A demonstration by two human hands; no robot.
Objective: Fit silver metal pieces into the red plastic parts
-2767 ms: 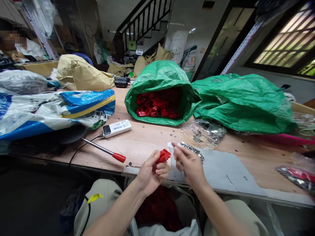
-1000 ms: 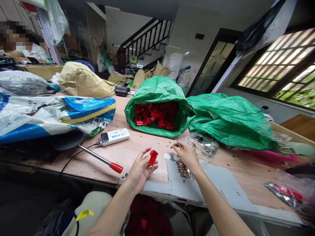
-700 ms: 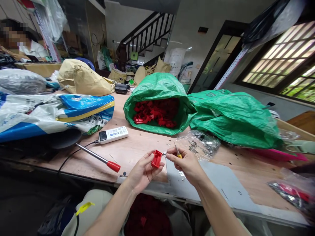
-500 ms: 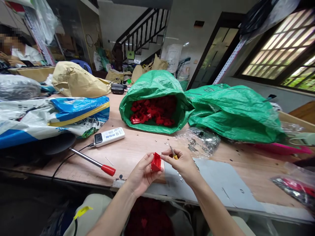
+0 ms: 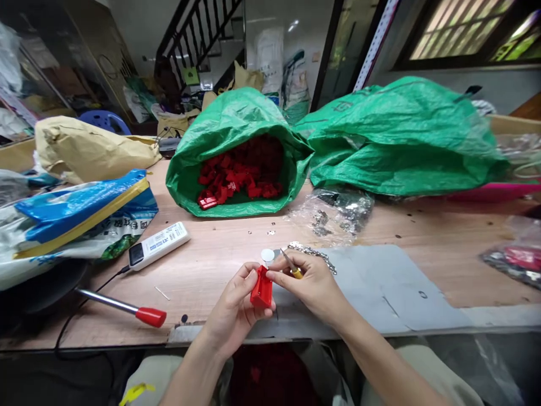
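Note:
My left hand [image 5: 234,304] grips a small red plastic housing [image 5: 261,293], its hollow side facing up towards me. At the housing's upper edge, my right hand [image 5: 316,285] pinches with thumb and forefinger; whatever small piece may be between them is hidden. Tucked in that same hand is a thin pointed tool with a yellow handle [image 5: 297,274], its metal tip slanting up and left. Just behind the fingers lie a white round disc [image 5: 267,255] and a heap of small metal pieces [image 5: 326,260], on or beside a grey mat [image 5: 372,282].
A green sack [image 5: 228,121] of red plastic parts opens towards me, with another green sack [image 5: 406,141] to its right. Nearby lies a clear bag [image 5: 338,217] of metal pieces. Leftward are a white device [image 5: 160,245] on a cable and a red-tipped lever [image 5: 150,317].
The view has shifted right and down. Both hands stay together at the red housing, which is now tipped a little differently. The metal heap and white disc show more plainly.

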